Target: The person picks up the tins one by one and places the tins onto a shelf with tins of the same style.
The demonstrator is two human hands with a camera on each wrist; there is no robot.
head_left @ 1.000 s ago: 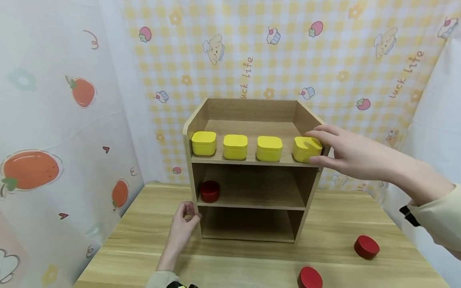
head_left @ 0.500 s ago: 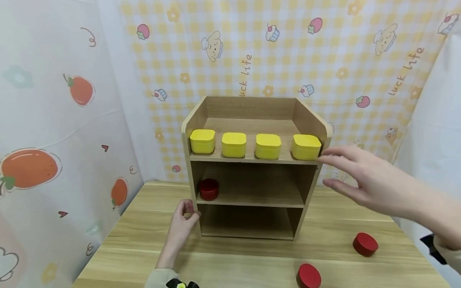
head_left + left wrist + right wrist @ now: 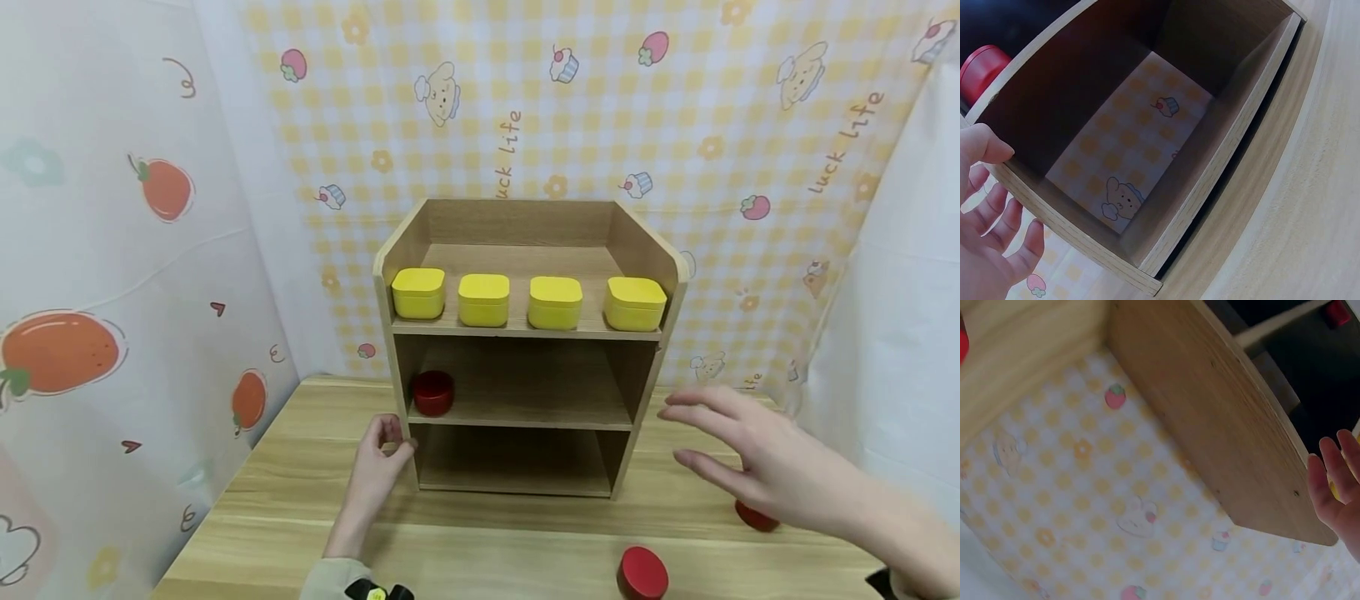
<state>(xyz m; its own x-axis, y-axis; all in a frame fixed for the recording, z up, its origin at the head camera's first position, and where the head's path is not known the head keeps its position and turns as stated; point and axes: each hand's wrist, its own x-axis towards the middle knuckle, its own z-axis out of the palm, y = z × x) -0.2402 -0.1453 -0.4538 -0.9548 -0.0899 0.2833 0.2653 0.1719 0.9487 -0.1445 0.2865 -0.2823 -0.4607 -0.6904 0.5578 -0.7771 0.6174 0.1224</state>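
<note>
A wooden shelf unit [image 3: 517,332] stands on the table, with a row of several yellow lidded boxes [image 3: 483,301] along its top front edge. My left hand [image 3: 380,460] holds the unit's left side panel; in the left wrist view, the thumb lies over the front edge and the fingers lie along the outside. My right hand [image 3: 765,458] hovers right of the unit, fingers apart and nothing in them. It partly covers a red round piece [image 3: 756,517] on the table. Another red round piece [image 3: 642,572] lies nearer the front.
A red round container [image 3: 432,393] sits at the left of the middle shelf. The wood-grain table [image 3: 525,542] extends in front of the unit. Patterned cloth [image 3: 465,150] hangs behind, and a white printed cloth [image 3: 150,275] stands at the left.
My right hand has left the rightmost yellow box and moved right, then down toward the red piece on the table. The left hand stays at the side panel.
</note>
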